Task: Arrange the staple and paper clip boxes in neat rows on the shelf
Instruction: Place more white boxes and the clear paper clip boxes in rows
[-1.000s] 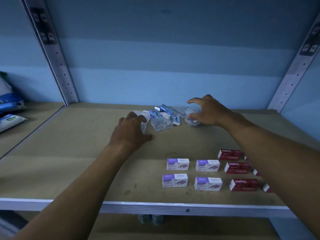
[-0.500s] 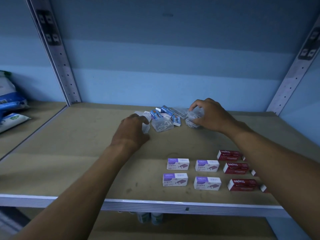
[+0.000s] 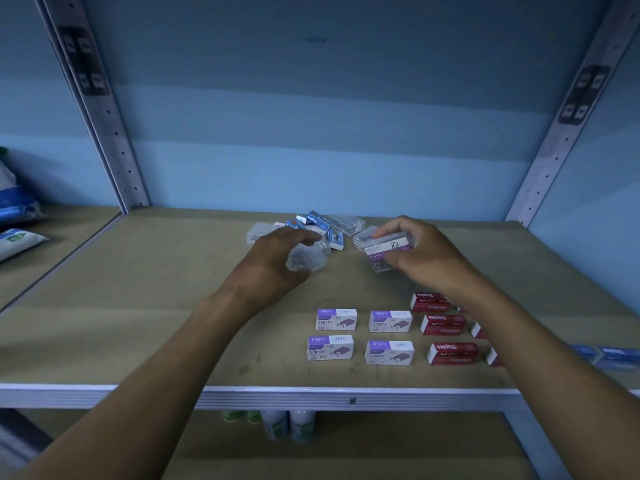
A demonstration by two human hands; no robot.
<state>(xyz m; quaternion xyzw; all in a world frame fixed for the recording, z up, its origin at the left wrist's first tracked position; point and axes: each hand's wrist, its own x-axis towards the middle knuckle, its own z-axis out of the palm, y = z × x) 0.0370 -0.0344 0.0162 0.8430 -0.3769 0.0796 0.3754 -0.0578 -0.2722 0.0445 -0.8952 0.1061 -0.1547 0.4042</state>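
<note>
Right hand (image 3: pixel 426 258) pinches labelled clip box (image 3: pixel 389 251), left hand (image 3: pixel 273 261) grips clear one (image 3: pixel 306 259); set both square, left of purple staple boxes (image 3: pixel 360 336)

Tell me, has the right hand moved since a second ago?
Yes. The right hand has come toward the shelf's front edge, away from the pile of blue boxes, gripping a clear paper clip box.
</note>
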